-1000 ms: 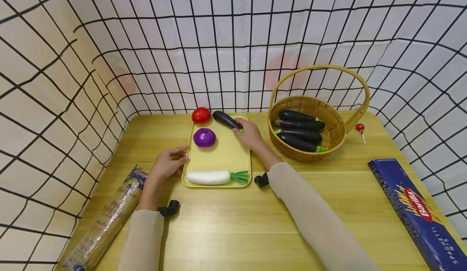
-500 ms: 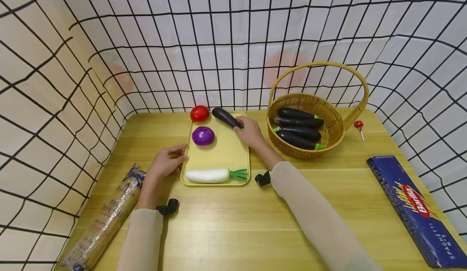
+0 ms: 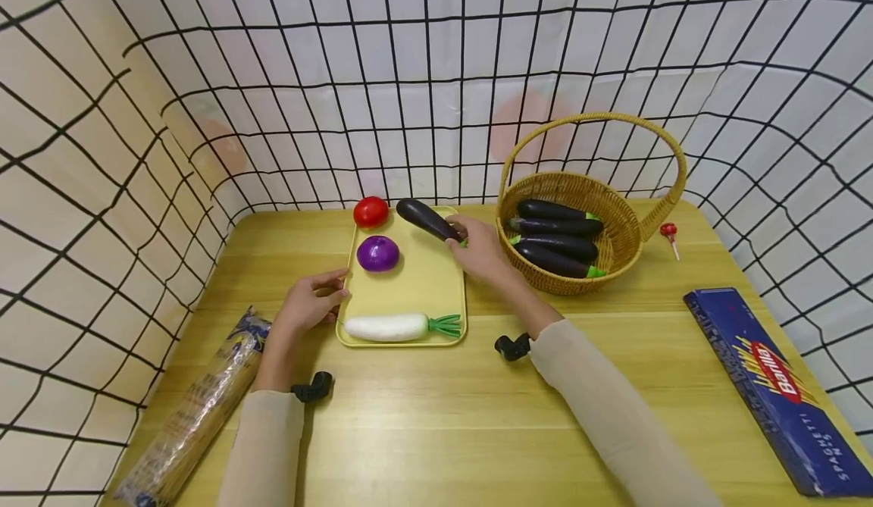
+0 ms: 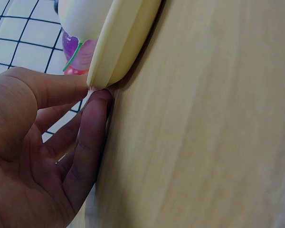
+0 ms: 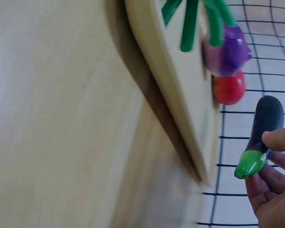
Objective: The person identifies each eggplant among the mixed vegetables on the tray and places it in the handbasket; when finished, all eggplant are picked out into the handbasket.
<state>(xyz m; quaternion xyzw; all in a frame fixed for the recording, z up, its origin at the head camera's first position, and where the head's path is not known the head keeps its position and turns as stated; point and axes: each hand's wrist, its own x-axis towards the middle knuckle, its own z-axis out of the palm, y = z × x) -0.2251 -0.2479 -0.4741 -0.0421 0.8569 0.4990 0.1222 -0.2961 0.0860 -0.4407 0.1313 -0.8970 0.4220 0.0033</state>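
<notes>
My right hand (image 3: 483, 252) grips a dark eggplant (image 3: 421, 216) near its green stem end, over the back right of a yellow tray (image 3: 423, 287). In the right wrist view the eggplant (image 5: 266, 116) sits between thumb and fingers and appears raised off the tray. My left hand (image 3: 310, 302) pinches the tray's left rim; the left wrist view shows the thumb against the rim (image 4: 104, 66) and fingertips just under it. On the tray lie a red tomato (image 3: 371, 212) at the back left corner, a purple onion-like vegetable (image 3: 378, 254) and a white radish (image 3: 389, 327) along the front.
A wicker basket (image 3: 624, 261) with a tall handle holds several eggplants right of the tray. A red lollipop (image 3: 669, 234) lies beyond it. A blue spaghetti box (image 3: 771, 378) is at the right, a clear noodle packet (image 3: 201, 408) at the left. Black wire grid (image 3: 436, 98) walls the table.
My right hand has shifted slightly to the right with the eggplant in its grip, the wrist swinging outward. The left hand stays at the tray's rim. The head view has tilted a little.
</notes>
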